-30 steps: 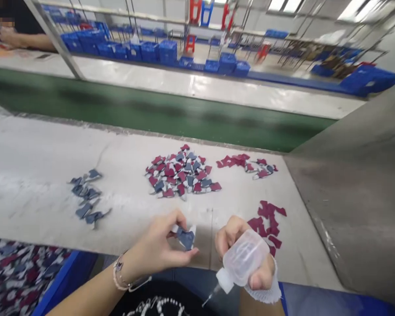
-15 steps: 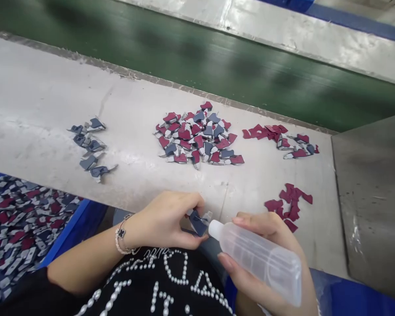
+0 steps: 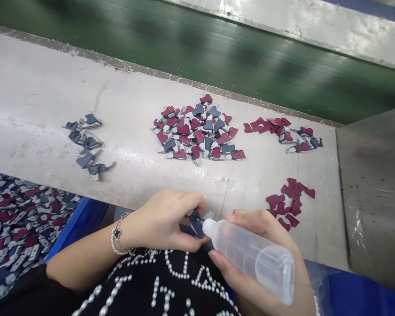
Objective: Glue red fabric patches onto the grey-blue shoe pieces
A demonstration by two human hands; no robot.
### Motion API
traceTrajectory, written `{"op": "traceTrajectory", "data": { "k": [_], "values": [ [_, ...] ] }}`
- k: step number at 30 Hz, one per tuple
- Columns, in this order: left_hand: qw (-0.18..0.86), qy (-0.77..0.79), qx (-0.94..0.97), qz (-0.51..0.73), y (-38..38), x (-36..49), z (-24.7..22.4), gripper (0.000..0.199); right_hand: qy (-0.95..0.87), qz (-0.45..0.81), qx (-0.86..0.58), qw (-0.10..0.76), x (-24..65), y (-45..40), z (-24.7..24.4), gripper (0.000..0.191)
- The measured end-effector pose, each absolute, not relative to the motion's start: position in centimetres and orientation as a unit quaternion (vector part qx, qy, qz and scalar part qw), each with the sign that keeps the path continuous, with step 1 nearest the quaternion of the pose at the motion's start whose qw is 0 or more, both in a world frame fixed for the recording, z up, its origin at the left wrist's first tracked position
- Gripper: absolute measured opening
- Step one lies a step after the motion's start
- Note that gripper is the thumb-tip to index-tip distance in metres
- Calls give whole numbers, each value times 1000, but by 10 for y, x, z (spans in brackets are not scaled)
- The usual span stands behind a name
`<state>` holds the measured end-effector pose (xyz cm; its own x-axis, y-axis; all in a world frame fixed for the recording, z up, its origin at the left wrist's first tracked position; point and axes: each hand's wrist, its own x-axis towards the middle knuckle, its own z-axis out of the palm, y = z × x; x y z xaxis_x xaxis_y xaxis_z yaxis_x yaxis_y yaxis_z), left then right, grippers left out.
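Observation:
My left hand is closed on a small dark blue-grey part, pinched between thumb and fingers near the table's front edge. My right hand grips a translucent plastic bottle, tilted so its white cap end meets or nearly meets the part. Whether anything flows from the tip cannot be made out. Beyond my hands lies a heap of red, grey and blue parts. Thin dark red pieces are scattered right of the bottle.
At left on the pale table sit several blue-grey parts. More red pieces and a few mixed parts lie at the back right. A full blue bin stands lower left; a metal panel borders the right side.
The bottle has shifted slightly left, its tip nearer the held part. The part appears turned a little in my left hand. The whole view has moved slightly.

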<state>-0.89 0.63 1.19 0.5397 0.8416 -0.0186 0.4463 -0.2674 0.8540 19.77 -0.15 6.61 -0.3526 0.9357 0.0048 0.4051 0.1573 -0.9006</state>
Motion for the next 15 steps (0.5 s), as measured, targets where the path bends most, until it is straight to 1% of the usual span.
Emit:
{"op": "traceTrajectory", "data": {
  "k": [5, 9, 13, 15],
  "values": [
    [429, 427, 771, 197, 5, -9, 16, 26, -726, 405, -474, 291, 198, -3, 67, 25],
    [431, 431, 768, 193, 6, -9, 16, 28, -731, 392, -467, 307, 199, -4, 70, 24],
    [423, 428, 774, 200, 6, -9, 14, 31, -758, 375, -460, 270, 197, -2, 72, 22],
    [425, 426, 773, 200, 6, -9, 14, 32, -756, 374, -457, 282, 196, -2, 71, 22]
  ]
}}
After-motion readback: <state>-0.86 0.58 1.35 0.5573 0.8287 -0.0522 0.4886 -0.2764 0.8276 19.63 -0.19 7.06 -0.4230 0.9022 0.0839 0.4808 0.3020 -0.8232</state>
